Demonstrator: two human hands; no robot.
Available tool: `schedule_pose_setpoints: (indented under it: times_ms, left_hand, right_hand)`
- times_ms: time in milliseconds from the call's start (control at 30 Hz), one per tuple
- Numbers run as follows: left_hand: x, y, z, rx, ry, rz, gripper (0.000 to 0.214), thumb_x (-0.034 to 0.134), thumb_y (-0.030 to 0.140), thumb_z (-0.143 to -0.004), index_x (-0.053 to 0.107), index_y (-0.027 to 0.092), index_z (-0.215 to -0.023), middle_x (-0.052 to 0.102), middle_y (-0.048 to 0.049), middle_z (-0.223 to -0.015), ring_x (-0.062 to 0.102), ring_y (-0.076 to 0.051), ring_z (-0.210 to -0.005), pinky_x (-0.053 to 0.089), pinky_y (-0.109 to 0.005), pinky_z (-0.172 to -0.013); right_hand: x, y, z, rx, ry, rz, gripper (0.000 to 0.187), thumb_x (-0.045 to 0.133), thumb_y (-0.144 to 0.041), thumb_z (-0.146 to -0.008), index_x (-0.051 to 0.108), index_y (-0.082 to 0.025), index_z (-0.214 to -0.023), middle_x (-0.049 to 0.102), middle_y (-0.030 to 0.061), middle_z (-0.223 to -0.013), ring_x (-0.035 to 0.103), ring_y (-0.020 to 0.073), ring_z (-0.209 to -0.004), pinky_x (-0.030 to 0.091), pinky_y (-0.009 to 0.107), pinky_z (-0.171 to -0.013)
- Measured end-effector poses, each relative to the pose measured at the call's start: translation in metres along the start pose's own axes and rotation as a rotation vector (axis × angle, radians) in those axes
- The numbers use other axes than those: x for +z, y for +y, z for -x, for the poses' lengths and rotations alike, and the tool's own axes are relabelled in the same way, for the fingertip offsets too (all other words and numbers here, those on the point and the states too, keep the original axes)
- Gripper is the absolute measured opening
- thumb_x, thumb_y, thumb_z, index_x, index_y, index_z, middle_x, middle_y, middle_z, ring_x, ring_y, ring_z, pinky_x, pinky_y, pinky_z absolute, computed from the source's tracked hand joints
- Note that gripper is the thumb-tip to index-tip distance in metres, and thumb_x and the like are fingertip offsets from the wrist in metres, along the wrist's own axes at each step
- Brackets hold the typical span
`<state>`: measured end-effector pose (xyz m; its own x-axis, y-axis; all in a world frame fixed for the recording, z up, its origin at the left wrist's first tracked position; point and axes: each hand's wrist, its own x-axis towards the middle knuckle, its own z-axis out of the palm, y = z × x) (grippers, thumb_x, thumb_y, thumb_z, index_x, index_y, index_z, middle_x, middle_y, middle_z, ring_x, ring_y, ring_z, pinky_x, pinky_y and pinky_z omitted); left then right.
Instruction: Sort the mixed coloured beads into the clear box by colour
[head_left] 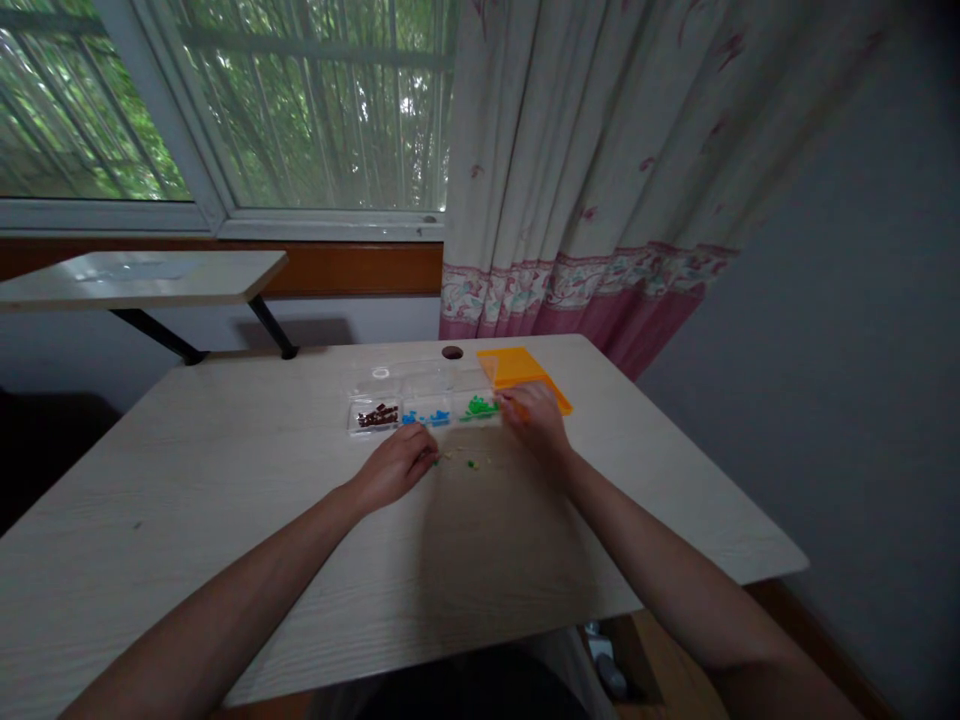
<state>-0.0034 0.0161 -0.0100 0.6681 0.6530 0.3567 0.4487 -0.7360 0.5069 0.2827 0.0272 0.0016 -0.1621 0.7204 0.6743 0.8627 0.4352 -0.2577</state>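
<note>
A clear plastic compartment box with its lid raised holds small dark brown pieces, blue pieces and green pieces in separate sections. In front of the blue section, my left hand rests low over the table, thumb and fingers pinched together by a tiny green bit. What it pinches is too small to name. My right hand is at the right end of the box, beside the green pieces, its fingers closed and their grip hard to see. A few loose green and yellowish pieces lie between the hands.
An orange plastic case lies open behind my right hand. The light wooden table has a round cable hole at its back edge. A raised shelf stands at the back left. A curtain hangs behind the table.
</note>
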Motion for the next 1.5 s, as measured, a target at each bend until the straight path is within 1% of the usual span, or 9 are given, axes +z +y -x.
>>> schedule_pose_setpoints:
  times_ms: [100, 267, 500, 733, 833, 967, 1100, 1267, 1500]
  left_hand:
    - [0.000, -0.004, -0.002, -0.014, 0.059, 0.065, 0.021, 0.044, 0.030, -0.099, 0.057, 0.017, -0.089, 0.057, -0.0064, -0.088, 0.053, -0.019, -0.086, 0.043, -0.032, -0.077]
    - [0.004, -0.007, -0.006, -0.084, 0.168, 0.181, 0.029, 0.043, 0.036, -0.099, 0.057, 0.017, -0.083, 0.053, -0.0031, -0.080, 0.050, -0.016, -0.077, 0.041, -0.029, -0.070]
    - [0.016, 0.003, -0.006, -0.122, 0.186, 0.284, 0.031, 0.043, 0.039, -0.098, 0.057, 0.017, -0.082, 0.053, -0.0020, -0.079, 0.048, -0.014, -0.074, 0.040, -0.028, -0.069]
    - [0.011, 0.007, -0.006, -0.126, 0.142, 0.299, 0.034, 0.042, 0.041, -0.099, 0.056, 0.018, -0.078, 0.054, -0.0022, -0.078, 0.049, -0.015, -0.074, 0.041, -0.028, -0.070]
    - [0.006, 0.004, -0.005, -0.096, 0.174, 0.255, 0.030, 0.042, 0.039, -0.100, 0.060, 0.018, -0.087, 0.055, -0.0033, -0.083, 0.051, -0.016, -0.080, 0.042, -0.029, -0.074]
    - [-0.002, -0.005, -0.002, -0.093, 0.214, 0.157, 0.026, 0.043, 0.035, -0.100, 0.062, 0.018, -0.098, 0.058, -0.0046, -0.088, 0.053, -0.017, -0.084, 0.041, -0.030, -0.077]
    - [-0.004, -0.009, -0.001, -0.078, 0.178, 0.100, 0.024, 0.045, 0.032, -0.099, 0.064, 0.018, -0.102, 0.059, -0.0054, -0.089, 0.053, -0.017, -0.083, 0.041, -0.030, -0.076]
    - [-0.004, -0.006, 0.000, -0.057, 0.114, 0.079, 0.026, 0.047, 0.034, -0.098, 0.064, 0.019, -0.108, 0.057, -0.0053, -0.088, 0.054, -0.018, -0.084, 0.042, -0.031, -0.078]
    - [-0.005, -0.003, -0.001, -0.079, 0.103, 0.075, 0.026, 0.047, 0.033, -0.097, 0.065, 0.019, -0.109, 0.057, -0.0051, -0.087, 0.053, -0.018, -0.081, 0.042, -0.031, -0.076]
  right_hand:
    - [0.004, -0.033, 0.007, -0.237, -0.075, -0.062, 0.019, 0.055, -0.030, -0.094, 0.071, -0.025, -0.102, 0.071, 0.0038, -0.093, 0.058, 0.0205, -0.090, 0.039, 0.037, -0.084]
    - [0.010, -0.074, 0.017, -0.482, -0.025, -0.035, 0.018, 0.062, -0.032, -0.092, 0.068, -0.025, -0.107, 0.071, 0.0020, -0.093, 0.057, 0.0197, -0.096, 0.037, 0.037, -0.095]
    - [0.011, -0.078, 0.018, -0.553, 0.047, 0.015, 0.012, 0.061, -0.025, -0.093, 0.066, -0.025, -0.103, 0.070, -0.0001, -0.087, 0.057, 0.0169, -0.090, 0.037, 0.036, -0.093]
    - [0.017, -0.074, 0.021, -0.549, -0.005, 0.030, 0.011, 0.058, -0.024, -0.094, 0.068, -0.028, -0.092, 0.072, -0.0033, -0.084, 0.058, 0.0145, -0.087, 0.034, 0.035, -0.093]
    - [0.016, -0.063, 0.016, -0.453, -0.004, 0.016, 0.011, 0.058, -0.029, -0.094, 0.068, -0.027, -0.090, 0.072, -0.0014, -0.085, 0.057, 0.0161, -0.089, 0.034, 0.035, -0.091]
    - [0.014, -0.033, 0.006, -0.108, 0.036, 0.042, 0.017, 0.060, -0.038, -0.093, 0.070, -0.025, -0.087, 0.071, 0.0017, -0.087, 0.057, 0.0199, -0.091, 0.033, 0.037, -0.086]
    - [0.017, -0.008, 0.001, 0.137, 0.083, 0.076, 0.019, 0.061, -0.038, -0.091, 0.072, -0.024, -0.086, 0.071, 0.0033, -0.091, 0.055, 0.0224, -0.096, 0.032, 0.037, -0.088]
    - [0.026, 0.000, 0.004, 0.161, 0.106, 0.081, 0.019, 0.061, -0.038, -0.090, 0.075, -0.025, -0.086, 0.069, 0.0042, -0.093, 0.052, 0.0237, -0.097, 0.033, 0.039, -0.086]
    - [0.031, 0.003, 0.006, 0.160, 0.059, 0.073, 0.023, 0.053, -0.031, -0.095, 0.074, -0.024, -0.102, 0.069, 0.0057, -0.098, 0.052, 0.0236, -0.097, 0.034, 0.039, -0.085]
